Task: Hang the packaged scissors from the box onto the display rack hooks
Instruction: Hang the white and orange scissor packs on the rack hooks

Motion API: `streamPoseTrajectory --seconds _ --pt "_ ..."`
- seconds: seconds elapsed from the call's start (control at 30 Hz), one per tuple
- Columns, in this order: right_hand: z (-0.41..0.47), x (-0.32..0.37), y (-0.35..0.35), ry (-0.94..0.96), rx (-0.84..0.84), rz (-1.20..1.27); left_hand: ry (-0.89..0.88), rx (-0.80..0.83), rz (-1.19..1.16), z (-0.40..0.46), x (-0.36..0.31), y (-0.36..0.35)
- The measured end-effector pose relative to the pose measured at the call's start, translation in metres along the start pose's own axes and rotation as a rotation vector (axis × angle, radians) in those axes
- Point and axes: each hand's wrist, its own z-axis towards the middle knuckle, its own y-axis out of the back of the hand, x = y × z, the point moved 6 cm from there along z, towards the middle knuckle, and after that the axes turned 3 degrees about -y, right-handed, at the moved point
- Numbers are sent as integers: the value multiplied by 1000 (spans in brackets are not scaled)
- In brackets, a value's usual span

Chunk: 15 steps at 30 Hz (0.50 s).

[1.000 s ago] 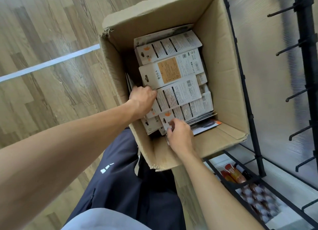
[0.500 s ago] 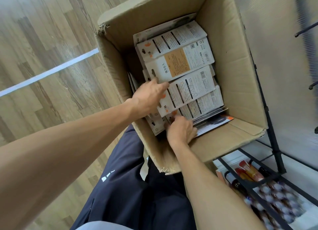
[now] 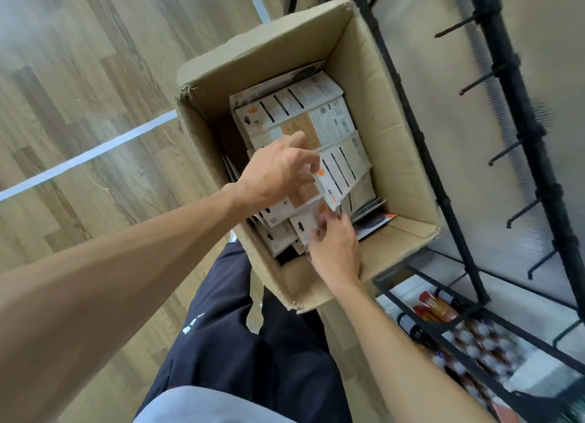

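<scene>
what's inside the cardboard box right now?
The cardboard box holds a stack of white packaged scissors lying flat and overlapping. The left hand pinches one raised package; the right hand grips lower ones. Whatever lies beneath the stack is covered.

White and orange packs in a brown box

By my fingers, the scissor packages (image 3: 343,169) are white with black bars and orange patches; the cardboard box (image 3: 373,83) is plain brown, the display rack (image 3: 519,106) beyond black, the floor (image 3: 79,90) wood-grained.
</scene>
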Motion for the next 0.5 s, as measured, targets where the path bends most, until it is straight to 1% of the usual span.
streamPoseTrajectory --seconds 0.07,0.23,0.33,0.43,0.5 --pt "-13 0 26 22 -51 42 9 -54 -66 10 -14 23" --pt "-37 -7 118 61 -215 117 -62 -110 -172 32 -57 82" --pt "-53 -11 175 101 -338 178 -25 -127 -209 28 -69 116" --pt "-69 -10 217 92 -371 282 16 -185 -274 14 -71 145" --pt "-83 -4 242 114 -411 355 8 -212 -294 0 -76 161"
